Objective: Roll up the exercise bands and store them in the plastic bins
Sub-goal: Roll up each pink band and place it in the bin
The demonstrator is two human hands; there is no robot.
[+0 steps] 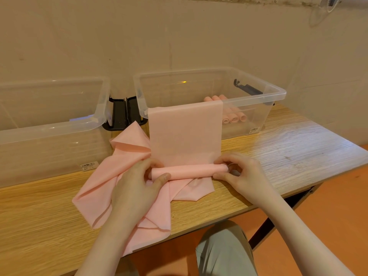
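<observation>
Rolling a pink band [185, 136] on the worktop [278, 148], head view. My left hand [139, 186] pinches the roll's [189, 170] left end, right hand [242, 174] pinches the right end. Unrolled length runs up over the right bin's [276, 92] front rim. Finished rolls [234, 118] sit inside; left bin [95, 116] looks empty. More loose pink bands [103, 188] lie under my left hand. Next move, I reckon: roll forward evenly, keeping edges aligned. Wood-grain top, beige wall [179, 36], orange floor [328, 216].
</observation>
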